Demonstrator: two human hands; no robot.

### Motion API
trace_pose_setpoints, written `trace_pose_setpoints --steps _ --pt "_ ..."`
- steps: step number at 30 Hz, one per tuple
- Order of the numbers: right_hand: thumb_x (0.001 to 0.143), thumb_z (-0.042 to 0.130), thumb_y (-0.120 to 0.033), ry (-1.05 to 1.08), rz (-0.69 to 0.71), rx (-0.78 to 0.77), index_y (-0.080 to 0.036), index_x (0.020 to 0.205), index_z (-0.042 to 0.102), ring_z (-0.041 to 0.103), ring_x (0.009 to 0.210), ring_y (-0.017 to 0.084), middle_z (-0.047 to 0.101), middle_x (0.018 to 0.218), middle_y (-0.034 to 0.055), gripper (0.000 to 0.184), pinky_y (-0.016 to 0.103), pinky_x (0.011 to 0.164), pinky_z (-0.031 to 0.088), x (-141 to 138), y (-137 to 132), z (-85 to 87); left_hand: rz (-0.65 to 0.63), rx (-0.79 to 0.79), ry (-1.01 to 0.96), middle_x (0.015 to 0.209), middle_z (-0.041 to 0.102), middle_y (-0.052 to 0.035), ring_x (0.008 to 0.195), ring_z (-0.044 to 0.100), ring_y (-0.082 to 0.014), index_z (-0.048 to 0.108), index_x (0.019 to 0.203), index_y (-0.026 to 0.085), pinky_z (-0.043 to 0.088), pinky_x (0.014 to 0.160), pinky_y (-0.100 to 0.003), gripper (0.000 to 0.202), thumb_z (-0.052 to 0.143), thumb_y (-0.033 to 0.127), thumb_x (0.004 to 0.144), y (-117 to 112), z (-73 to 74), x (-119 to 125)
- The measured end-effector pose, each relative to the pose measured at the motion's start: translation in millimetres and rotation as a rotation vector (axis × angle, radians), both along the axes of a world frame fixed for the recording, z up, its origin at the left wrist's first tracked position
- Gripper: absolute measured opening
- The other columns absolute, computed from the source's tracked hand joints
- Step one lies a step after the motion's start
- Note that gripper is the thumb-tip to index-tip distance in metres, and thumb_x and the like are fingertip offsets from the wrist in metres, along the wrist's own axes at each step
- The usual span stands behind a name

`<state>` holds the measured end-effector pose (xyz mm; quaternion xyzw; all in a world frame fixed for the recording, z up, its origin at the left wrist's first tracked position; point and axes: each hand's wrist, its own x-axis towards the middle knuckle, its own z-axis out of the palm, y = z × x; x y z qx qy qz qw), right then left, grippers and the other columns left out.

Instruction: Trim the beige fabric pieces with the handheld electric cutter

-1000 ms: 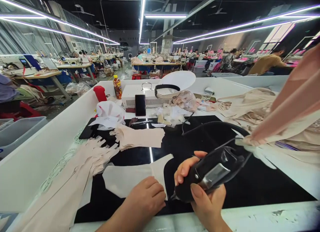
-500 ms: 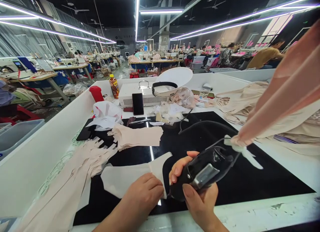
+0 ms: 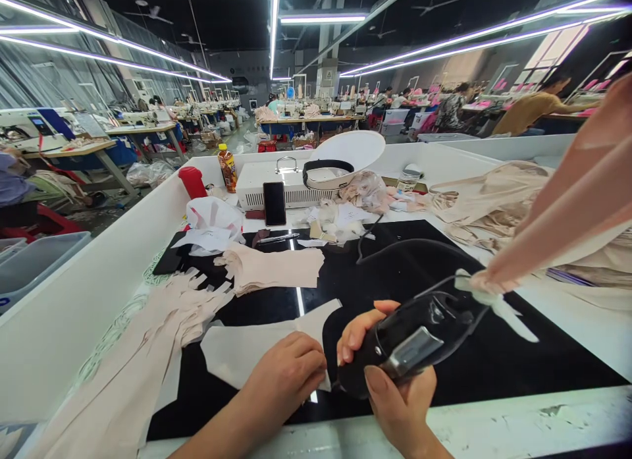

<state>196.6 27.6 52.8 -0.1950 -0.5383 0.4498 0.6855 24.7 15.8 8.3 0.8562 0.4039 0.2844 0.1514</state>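
My right hand [image 3: 395, 386] is wrapped round a black hand-held tool [image 3: 409, 340] whose tip rests at the edge of a pale cut fabric piece [image 3: 257, 347] on the black mat [image 3: 494, 360]. A cord and a strip of pink fabric [image 3: 557, 222] tied to the tool's rear rise to the upper right. My left hand [image 3: 286, 377] lies curled on the fabric piece, fingers pressing it down right beside the tool's tip.
A stack of beige cut pieces [image 3: 276, 268] and long beige strips [image 3: 148, 340] lie to the left. Behind stand a phone [image 3: 274, 203], a white box [image 3: 276, 182], a red cup [image 3: 193, 181], a bottle [image 3: 228, 168] and heaped fabric [image 3: 484, 202]. White tray walls [image 3: 74, 301] surround the table. Other workers sit far back.
Hardly anything has moved: both hands stay at the fabric's edge, with the tool and left hand shifted only slightly as the camera view drifted.
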Motion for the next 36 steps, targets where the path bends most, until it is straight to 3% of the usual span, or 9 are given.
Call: trace_pose_setpoints --steps 6,14,27,36 --pt "0.099 0.074 -0.039 0.001 -0.002 -0.016 -0.030 0.134 0.051 0.061 0.067 0.016 0.062 0.087 0.0004 0.043 0.030 0.059 0.054 0.0 -0.7 -0.6 -0.116 0.034 0.004 0.100 0.071 -0.0025 0.097 0.065 -0.0169 0.067 0.101 0.019 0.054 0.092 -0.028 0.015 0.056 0.021 0.110 1.8 1.5 -3.0" --pt "0.099 0.075 -0.038 0.014 0.004 -0.023 -0.029 0.134 0.053 0.063 0.070 0.017 0.063 0.088 0.0005 0.042 0.032 0.063 0.055 0.6 0.5 -4.8 -0.196 0.037 0.033 0.105 0.074 -0.0029 0.100 0.065 -0.0180 0.069 0.109 0.020 0.052 0.096 -0.031 0.015 0.054 0.019 0.110 3.8 -0.9 -11.0" --pt "0.098 0.076 -0.038 0.023 0.009 -0.027 -0.029 0.133 0.056 0.063 0.068 0.015 0.063 0.086 -0.0005 0.041 0.029 0.061 0.055 0.7 0.8 -0.9 -0.204 0.066 0.035 0.106 0.074 -0.0037 0.102 0.066 -0.0175 0.068 0.107 0.018 0.052 0.099 -0.030 0.012 0.057 0.019 0.109 5.7 -6.1 -14.4" --pt "0.098 0.076 -0.038 0.018 0.000 -0.025 -0.030 0.133 0.057 0.062 0.068 0.015 0.063 0.086 -0.0004 0.041 0.029 0.060 0.054 2.4 0.5 -0.5 -0.225 0.138 0.061 0.109 0.075 -0.0041 0.102 0.067 -0.0174 0.068 0.109 0.018 0.048 0.110 -0.035 0.016 0.052 0.017 0.111 4.0 -10.7 -16.4"
